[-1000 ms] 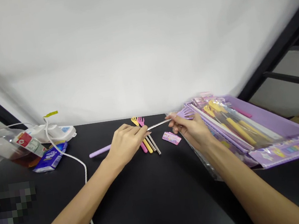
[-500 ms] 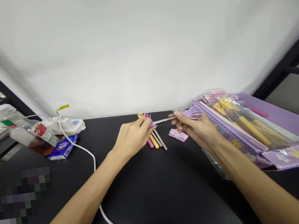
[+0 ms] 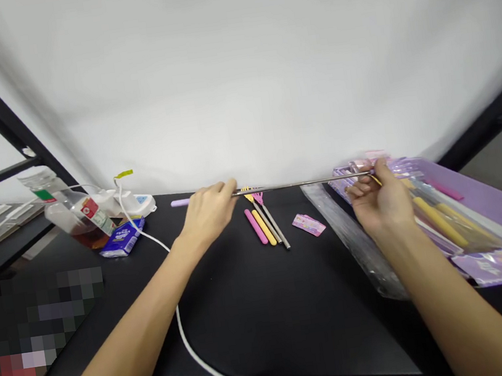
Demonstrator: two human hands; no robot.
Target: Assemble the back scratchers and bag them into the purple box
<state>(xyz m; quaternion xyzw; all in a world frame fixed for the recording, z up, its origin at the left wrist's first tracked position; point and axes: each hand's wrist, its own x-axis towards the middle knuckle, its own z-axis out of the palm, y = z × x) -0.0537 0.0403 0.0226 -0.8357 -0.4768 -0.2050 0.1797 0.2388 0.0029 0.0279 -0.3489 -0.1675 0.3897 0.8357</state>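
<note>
A telescopic back scratcher [image 3: 292, 184] is stretched out level above the black table, its purple handle sticking out to the left. My left hand [image 3: 210, 212] is closed round it near the handle. At the other end my right hand [image 3: 382, 197] grips near the head, which is mostly hidden by the fingers. Below the rod lie a yellow-headed scratcher [image 3: 266, 220] and a pink-headed scratcher [image 3: 274, 222], their metal rods side by side. Beside them rest a loose pink handle [image 3: 256, 226] and a yellow handle [image 3: 264, 228]. Pink printed cards [image 3: 308, 224] lie to their right.
A purple display box [image 3: 489, 192] with bagged yellow scratchers stands at right, a clear plastic sleeve [image 3: 351, 239] alongside it. At left are a tilted bottle [image 3: 81, 221], a blue packet [image 3: 122, 238] and a power strip [image 3: 144, 201]. A white cable [image 3: 186, 340] crosses the table.
My hands have moved apart, and the purple back scratcher's rod has been drawn out much longer between them. The view has shifted slightly.
</note>
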